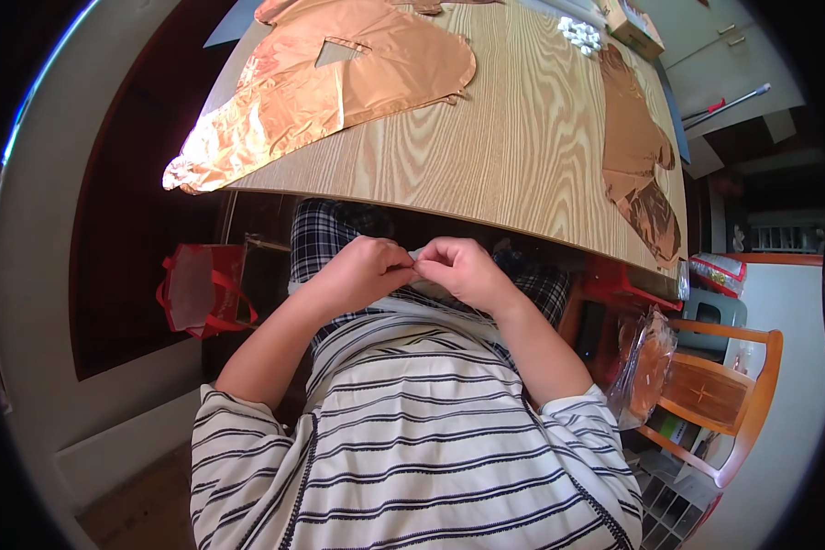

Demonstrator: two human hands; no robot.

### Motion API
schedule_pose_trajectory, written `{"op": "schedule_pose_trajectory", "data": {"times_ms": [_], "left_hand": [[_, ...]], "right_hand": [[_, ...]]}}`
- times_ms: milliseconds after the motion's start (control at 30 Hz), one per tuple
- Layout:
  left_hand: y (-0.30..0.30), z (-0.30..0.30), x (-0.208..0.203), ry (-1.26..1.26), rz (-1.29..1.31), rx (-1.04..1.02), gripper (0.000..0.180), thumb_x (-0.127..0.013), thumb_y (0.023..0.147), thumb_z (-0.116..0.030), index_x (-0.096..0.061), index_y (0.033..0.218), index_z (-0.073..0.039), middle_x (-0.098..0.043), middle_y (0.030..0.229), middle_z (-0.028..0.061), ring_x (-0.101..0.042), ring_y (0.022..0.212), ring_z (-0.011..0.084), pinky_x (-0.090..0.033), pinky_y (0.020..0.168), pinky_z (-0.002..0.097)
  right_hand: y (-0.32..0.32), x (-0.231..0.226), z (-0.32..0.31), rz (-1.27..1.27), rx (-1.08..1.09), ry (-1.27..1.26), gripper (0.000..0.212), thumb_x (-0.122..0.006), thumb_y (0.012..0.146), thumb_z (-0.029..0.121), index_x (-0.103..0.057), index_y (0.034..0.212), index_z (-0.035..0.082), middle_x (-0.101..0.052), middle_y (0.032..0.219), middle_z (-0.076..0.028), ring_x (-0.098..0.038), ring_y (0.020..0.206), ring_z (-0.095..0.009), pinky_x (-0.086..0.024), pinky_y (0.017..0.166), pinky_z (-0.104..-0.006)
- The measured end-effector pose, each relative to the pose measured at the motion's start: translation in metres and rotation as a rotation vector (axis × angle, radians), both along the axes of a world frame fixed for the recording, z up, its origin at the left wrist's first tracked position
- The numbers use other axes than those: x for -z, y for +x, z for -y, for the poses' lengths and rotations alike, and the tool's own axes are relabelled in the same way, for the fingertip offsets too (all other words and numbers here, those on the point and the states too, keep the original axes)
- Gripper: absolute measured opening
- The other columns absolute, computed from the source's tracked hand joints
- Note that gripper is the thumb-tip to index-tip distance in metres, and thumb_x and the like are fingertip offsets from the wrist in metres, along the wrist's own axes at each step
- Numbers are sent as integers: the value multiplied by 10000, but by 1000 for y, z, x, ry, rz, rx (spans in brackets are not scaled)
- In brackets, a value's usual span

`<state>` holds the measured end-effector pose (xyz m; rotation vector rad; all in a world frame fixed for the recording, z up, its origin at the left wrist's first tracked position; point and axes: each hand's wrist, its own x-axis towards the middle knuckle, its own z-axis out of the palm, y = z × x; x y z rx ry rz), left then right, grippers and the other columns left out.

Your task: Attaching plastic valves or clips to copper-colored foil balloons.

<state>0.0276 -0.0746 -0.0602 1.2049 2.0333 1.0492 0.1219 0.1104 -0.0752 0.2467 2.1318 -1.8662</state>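
Above my lap, close to the near table edge, my left hand and my right hand meet at the fingertips. Thumb and fingers of each are pinched together. What they hold between them is too small and too hidden to make out; something whitish shows just under the fingers. On the table's left half lies a flat rose-gold foil balloon with a triangular opening, its near corner at the table edge. A second flat foil piece of the same colour stretches along the right side.
Small white pieces sit in a heap at the far right of the wood-grain table, beside a cardboard box. A red bag hangs at left. At right are a wooden chair and a clear plastic bag.
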Motion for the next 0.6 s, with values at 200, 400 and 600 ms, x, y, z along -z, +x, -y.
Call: {"op": "schedule_pose_trajectory", "data": {"times_ms": [200, 400, 600], "left_hand": [[0, 0, -42, 177, 42, -67, 119, -673, 827, -46, -689, 921, 25, -633, 774, 134, -641, 695, 252, -499, 623, 329], [-14, 14, -64, 140, 2, -180, 90, -639, 834, -15, -689, 880, 44, -618, 721, 91, -606, 648, 156, -474, 583, 274], [1, 19, -44, 293, 922, -151, 153, -615, 894, -81, -716, 899, 34, -610, 697, 27, -504, 616, 65, -373, 540, 193]], "right_hand": [[13, 1, 35, 30, 235, -915, 474, -486, 1010, 308, -405, 1361, 0, -624, 987, -74, -601, 907, -138, -441, 900, -260], [12, -7, 15, -68, 36, -389, 259, -529, 995, 230, -654, 1008, 4, -619, 789, -17, -577, 722, -114, -474, 708, -259], [12, -34, 2, -438, 1, 87, 175, -587, 948, 174, -661, 890, 27, -615, 784, -104, -590, 676, -213, -482, 635, -297]]}}
